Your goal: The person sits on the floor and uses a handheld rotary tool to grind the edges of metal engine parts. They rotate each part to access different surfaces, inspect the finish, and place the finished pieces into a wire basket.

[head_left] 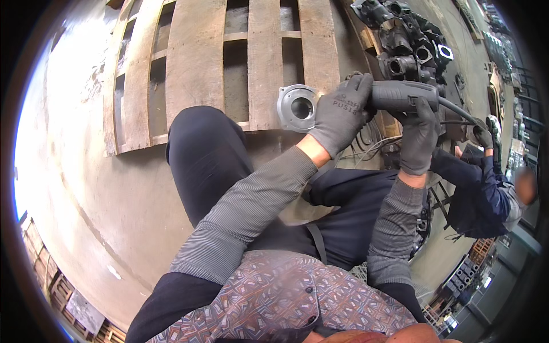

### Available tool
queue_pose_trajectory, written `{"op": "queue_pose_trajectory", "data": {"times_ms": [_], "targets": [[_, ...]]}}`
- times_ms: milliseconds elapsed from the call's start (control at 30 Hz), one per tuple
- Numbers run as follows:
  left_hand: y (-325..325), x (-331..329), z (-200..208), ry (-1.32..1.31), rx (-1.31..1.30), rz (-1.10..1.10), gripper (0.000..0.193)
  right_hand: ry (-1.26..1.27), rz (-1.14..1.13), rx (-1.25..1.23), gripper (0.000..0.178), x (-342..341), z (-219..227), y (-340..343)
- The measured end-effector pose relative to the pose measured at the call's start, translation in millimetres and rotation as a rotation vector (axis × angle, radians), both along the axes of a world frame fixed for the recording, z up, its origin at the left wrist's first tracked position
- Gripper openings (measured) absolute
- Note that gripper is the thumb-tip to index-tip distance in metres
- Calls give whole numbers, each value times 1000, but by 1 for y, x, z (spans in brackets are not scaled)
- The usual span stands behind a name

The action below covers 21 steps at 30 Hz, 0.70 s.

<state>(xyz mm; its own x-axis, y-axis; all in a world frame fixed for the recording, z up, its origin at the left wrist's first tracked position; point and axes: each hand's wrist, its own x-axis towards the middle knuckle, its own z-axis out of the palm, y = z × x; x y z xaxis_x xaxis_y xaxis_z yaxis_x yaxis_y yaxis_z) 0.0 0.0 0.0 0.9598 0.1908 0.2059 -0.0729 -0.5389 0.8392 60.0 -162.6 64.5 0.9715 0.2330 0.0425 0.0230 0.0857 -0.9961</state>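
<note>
A dark grey corded power tool, by its shape a hand-held grinder [403, 95], lies level in both my gloved hands. My left hand [342, 110] is wrapped round its front end, hiding the working tip. Its rear body is gripped by my right hand [420, 134], close to where the cable [457, 110] comes out. Just left of my left hand, a round silver metal casting [287, 104] with a central hole and small lugs sits at the near edge of the wooden pallet [194, 63]. Whether my left hand touches the casting cannot be made out.
Dark metal castings [394, 37] are heaped beyond the tool, at the pallet's right. Loose cables [366, 146] lie on the floor between my knees and that heap. At the right, a co-worker [486, 200] sits close by. More stacked parts [460, 274] stand at the lower right.
</note>
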Motion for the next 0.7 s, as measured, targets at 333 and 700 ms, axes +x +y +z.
{"op": "queue_pose_trajectory", "data": {"times_ms": [333,700], "targets": [[3,11,-6,-97,132,-40,61,-163,167,-787,48,-65,74,-14],[-24,25,-21,-322,386,-80,47,-29,543,-1215,76,37,41,-47]]}}
